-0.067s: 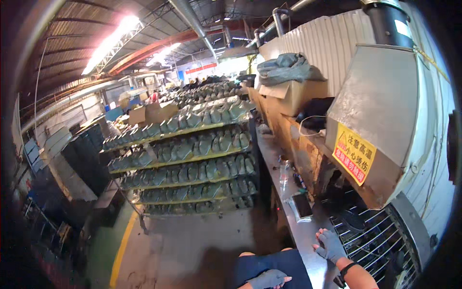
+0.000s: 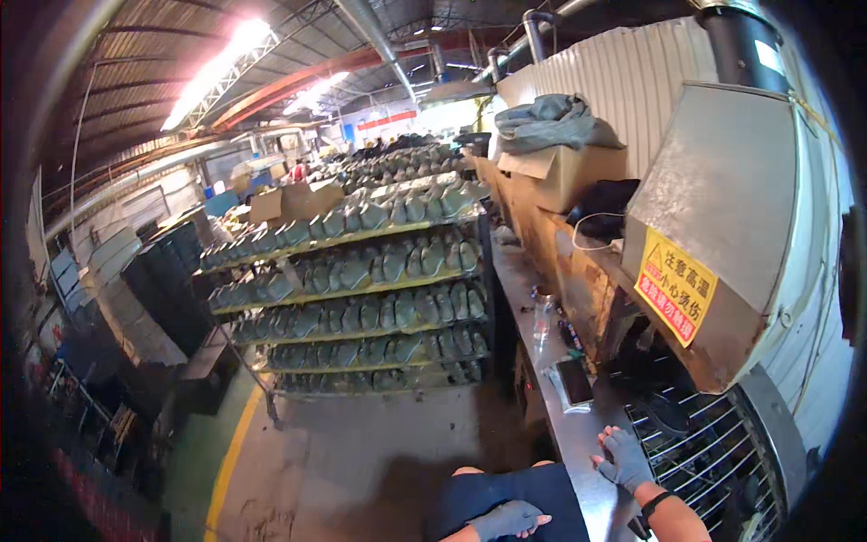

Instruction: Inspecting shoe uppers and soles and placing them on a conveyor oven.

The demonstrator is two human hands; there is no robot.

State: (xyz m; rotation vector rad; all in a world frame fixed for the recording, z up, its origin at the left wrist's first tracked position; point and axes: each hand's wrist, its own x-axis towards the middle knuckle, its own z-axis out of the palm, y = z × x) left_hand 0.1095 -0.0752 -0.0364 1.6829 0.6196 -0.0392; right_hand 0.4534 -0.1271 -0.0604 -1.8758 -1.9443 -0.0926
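Note:
My left hand (image 2: 508, 520), in a grey fingerless glove, rests on the dark cloth (image 2: 555, 497) over my lap. Its fingers lie loosely to the right, partly curled, and nothing shows in them. Wearing a matching glove and a black wristband (image 2: 656, 503), my right hand (image 2: 625, 459) lies on the metal ledge (image 2: 591, 501), fingers apart and holding nothing. Beside it on the right is a rack of metal bars (image 2: 713, 443) with a dark shoe-like item (image 2: 664, 414) at its far end. Further along the ledge lie a dark flat phone-like object (image 2: 574, 381) and a clear bottle (image 2: 542, 325).
A multi-tier rack (image 2: 361, 316) packed with grey shoe-shaped pieces stands ahead. To the right, a metal hood (image 2: 722, 199) with a yellow and red warning label overhangs the bars. A cardboard box (image 2: 578, 176) topped with grey cloth sits behind the ledge. A yellow line (image 2: 233, 461) marks the floor.
The whole view has shifted slightly, so the rack and hood sit a little further right in the picture. Both hands stay where they were on the lap and ledge.

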